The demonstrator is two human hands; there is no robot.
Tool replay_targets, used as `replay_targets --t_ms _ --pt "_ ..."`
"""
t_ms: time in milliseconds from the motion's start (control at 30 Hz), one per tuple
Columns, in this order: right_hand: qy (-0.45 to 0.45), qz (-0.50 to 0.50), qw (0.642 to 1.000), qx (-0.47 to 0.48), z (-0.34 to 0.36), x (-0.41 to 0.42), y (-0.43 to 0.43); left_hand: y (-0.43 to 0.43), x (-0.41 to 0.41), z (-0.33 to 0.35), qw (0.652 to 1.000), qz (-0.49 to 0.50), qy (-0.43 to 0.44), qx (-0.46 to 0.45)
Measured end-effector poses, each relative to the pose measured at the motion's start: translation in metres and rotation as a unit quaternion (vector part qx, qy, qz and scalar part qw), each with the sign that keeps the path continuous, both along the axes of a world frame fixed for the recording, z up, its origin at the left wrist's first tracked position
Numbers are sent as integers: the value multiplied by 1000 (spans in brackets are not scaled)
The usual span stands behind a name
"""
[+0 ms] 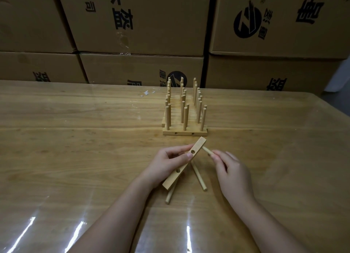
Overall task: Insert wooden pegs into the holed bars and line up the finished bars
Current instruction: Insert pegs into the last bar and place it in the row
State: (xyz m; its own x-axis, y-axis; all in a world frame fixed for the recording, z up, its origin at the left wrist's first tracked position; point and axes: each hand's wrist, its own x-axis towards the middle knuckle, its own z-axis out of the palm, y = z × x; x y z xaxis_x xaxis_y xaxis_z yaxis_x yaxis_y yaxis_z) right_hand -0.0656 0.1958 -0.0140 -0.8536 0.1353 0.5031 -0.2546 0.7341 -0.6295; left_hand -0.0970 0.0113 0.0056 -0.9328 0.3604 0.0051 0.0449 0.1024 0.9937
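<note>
Cardboard boxes (132,21) wall the back of a glossy desk (75,139), finished bars (184,133) in a row at twelve o'clock. The left hand (170,163) pinches a bar (173,178), likely light and stiff, at mid-length; the right hand (233,175) pinches a slim peg (206,150) near its tail, tip at the bar's one o'clock end

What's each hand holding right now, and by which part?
The left hand grips the holed bar near its middle; the right hand pinches a peg by its near end.
</note>
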Motion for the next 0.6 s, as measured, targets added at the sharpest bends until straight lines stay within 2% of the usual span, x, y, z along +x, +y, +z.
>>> replay_targets --t_ms 133,300,467,600 --pt "-71 23 996 -50 0 -4 6 -1 0 0 1000 -1 -6 -10" --pt "-120 42 990 -63 2 -8 11 0 1 1 1000 3 -8 -16" --pt "-177 61 970 -155 5 -7 10 0 1 0 1000 -6 0 -9" --pt "-201 73 959 -186 7 -9 12 -1 0 -1 1000 -12 8 -20"
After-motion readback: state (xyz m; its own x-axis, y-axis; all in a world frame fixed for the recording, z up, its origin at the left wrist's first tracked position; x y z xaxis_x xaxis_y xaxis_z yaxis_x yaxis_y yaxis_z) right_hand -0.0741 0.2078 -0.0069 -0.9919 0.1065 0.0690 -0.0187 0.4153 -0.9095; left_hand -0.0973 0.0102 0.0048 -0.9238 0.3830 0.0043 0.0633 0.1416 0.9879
